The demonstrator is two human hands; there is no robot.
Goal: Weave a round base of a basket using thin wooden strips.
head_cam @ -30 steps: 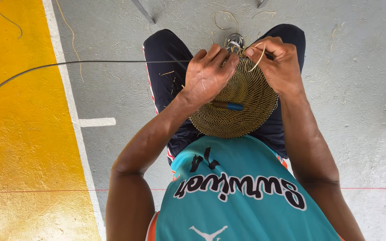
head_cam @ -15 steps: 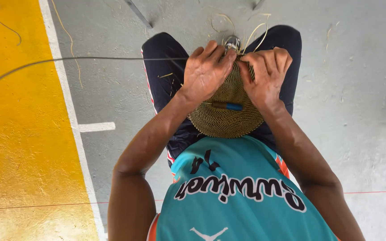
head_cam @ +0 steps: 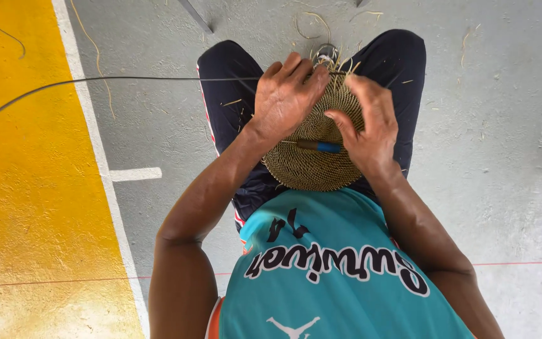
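- The floor (head_cam: pixel 509 125) is grey concrete, with a broad yellow painted area (head_cam: pixel 26 188) on the person's left, edged by a white line (head_cam: pixel 89 125) with a short white stub branching off it
- The person sits over it in a teal jersey (head_cam: pixel 340 276) and dark trousers (head_cam: pixel 233 94), knees spread — the work rests in the lap between them
- A round woven disc (head_cam: pixel 312 166) of tan coiled fibre lies in the lap, its near rim just above the jersey; loose fibre ends stick up at its far edge
- The left hand (head_cam: pixel 286 97) is closed over the far left part of the disc, fingers curled down onto the weave
- The right hand (head_cam: pixel 368 129) grips the disc's right side, fingers pinched narrow at the far edge, thumb pressed on the weave
- A long thin dark strand (head_cam: pixel 127 79) runs from under the left hand out across the floor to the left, curving over the yellow paint
- A small blue-handled tool (head_cam: pixel 321 147) lies on the disc, just beside the right thumb
- Bits of straw (head_cam: pixel 312 25) scatter the concrete beyond the knees
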